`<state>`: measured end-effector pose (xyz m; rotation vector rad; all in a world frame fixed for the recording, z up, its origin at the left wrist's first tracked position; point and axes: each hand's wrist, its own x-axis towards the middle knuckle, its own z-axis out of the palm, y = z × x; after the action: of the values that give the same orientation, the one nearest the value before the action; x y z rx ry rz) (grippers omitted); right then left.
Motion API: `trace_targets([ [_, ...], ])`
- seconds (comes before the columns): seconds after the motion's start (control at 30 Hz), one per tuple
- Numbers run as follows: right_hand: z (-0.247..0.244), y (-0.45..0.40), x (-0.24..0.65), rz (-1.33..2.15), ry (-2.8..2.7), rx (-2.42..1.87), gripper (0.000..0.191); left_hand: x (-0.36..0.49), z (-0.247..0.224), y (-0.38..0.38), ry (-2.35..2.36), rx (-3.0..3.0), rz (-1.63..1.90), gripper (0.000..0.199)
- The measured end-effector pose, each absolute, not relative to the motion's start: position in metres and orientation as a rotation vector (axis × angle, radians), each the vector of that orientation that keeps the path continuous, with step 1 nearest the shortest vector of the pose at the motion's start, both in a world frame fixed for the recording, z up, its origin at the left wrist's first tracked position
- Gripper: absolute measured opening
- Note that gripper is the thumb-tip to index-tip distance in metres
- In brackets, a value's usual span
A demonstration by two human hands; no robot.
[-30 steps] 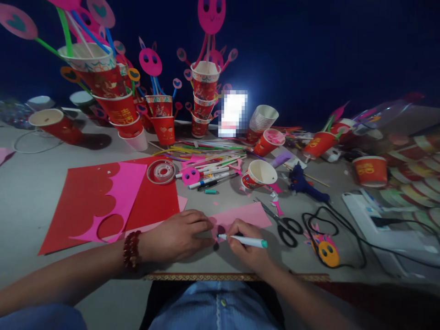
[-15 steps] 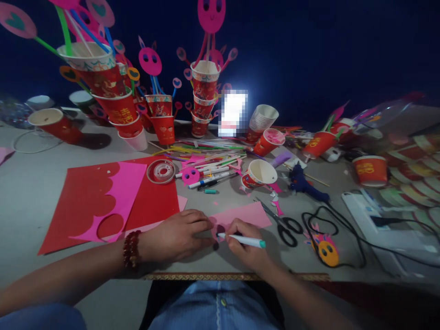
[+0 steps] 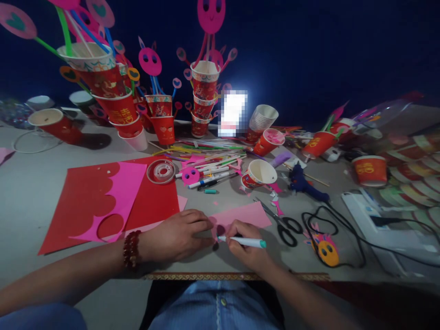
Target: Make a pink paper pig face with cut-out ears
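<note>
Right hand (image 3: pixel 247 247) clamped on marker (image 3: pixel 242 241); left hand (image 3: pixel 178 236) flat, pinning pink paper (image 3: pixel 245 214). I judge the paper light, floppy; hold edges.

pen (image 3: pixel 242 241) in the right grip: smooth white plastic, teal cap end. pink sheet (image 3: pixel 240 215) under the grip: matt foam or paper, cannot tell which. scissors (image 3: pixel 283 223) just right: black plastic handles. bracelet (image 3: pixel 132 250): glossy red beads. worktop (image 3: pixel 27 197): matt grey.
</note>
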<state>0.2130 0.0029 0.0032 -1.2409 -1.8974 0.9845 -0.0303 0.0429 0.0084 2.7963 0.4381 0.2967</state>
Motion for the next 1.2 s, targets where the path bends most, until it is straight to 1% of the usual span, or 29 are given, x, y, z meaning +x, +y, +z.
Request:
trace_targets([
  [0.73, 0.003, 0.002, 0.213, 0.999, -1.892, -1.215, 0.01, -0.03, 0.008, 0.043, 0.442, 2.791, 0.311, 0.029],
  [1.0, -0.003, 0.0, 0.219, 1.057, -1.596, -1.201, 0.014, -0.032, 0.007, 0.043, 0.434, 2.805, 0.314, 0.031],
  [1.2, 0.004, 0.005, 0.224, 1.051, -1.703, -1.269, 0.012, -0.032, 0.007, 0.044, 0.42, 2.82, 0.312, 0.03],
])
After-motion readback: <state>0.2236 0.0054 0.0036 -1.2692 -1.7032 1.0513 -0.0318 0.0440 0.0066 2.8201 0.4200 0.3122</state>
